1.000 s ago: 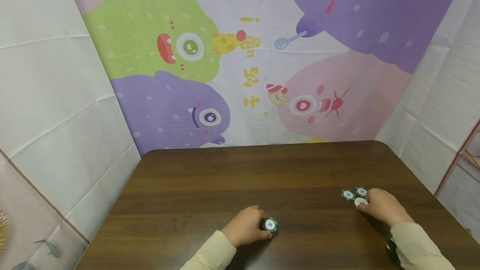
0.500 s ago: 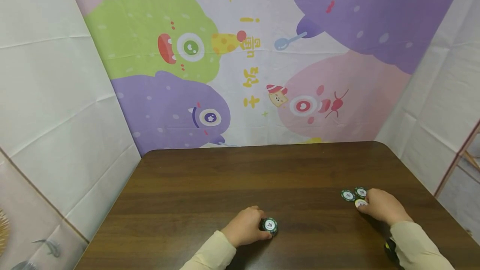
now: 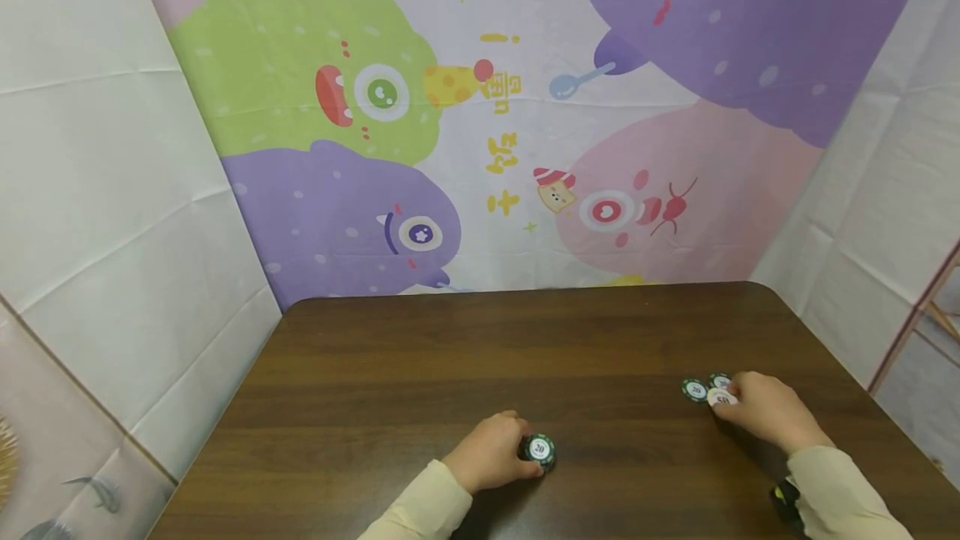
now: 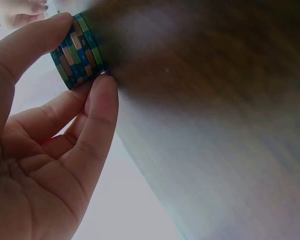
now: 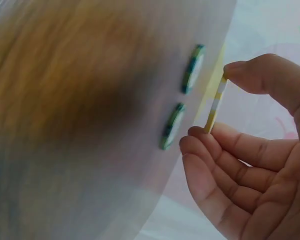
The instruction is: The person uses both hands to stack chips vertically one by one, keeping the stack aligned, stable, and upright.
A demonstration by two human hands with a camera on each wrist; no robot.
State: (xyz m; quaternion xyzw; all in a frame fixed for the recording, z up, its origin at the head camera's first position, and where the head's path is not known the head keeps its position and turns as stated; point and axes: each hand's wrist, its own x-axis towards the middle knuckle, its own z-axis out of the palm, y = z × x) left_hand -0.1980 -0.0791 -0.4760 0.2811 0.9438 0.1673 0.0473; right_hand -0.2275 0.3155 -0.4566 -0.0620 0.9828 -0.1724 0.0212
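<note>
My left hand (image 3: 491,452) grips a short stack of poker chips (image 4: 77,52) between thumb and fingers; the top chip is green and white, marked 20. At the right of the table, my right hand (image 3: 768,411) pinches a yellow-and-white poker chip (image 5: 217,105) by its edge, thumb on one side and fingertips on the other. In the right wrist view this chip is tilted and lifted off the tabletop. Two green chips lie flat just beyond it: the left one (image 3: 695,391) in full view, the other (image 3: 720,380) partly covered by the hand and the yellow chip.
The brown wooden table (image 3: 480,348) has rounded far corners and meets a cartoon-printed cloth (image 3: 510,248) behind. White panels (image 3: 135,148) stand at both sides. A dark object with a yellow spot (image 3: 784,497) shows beside the right sleeve.
My right hand has raised the yellow chip from the table and shifted slightly away from me, overlapping the far green chip more. The left hand and its stack stay in place.
</note>
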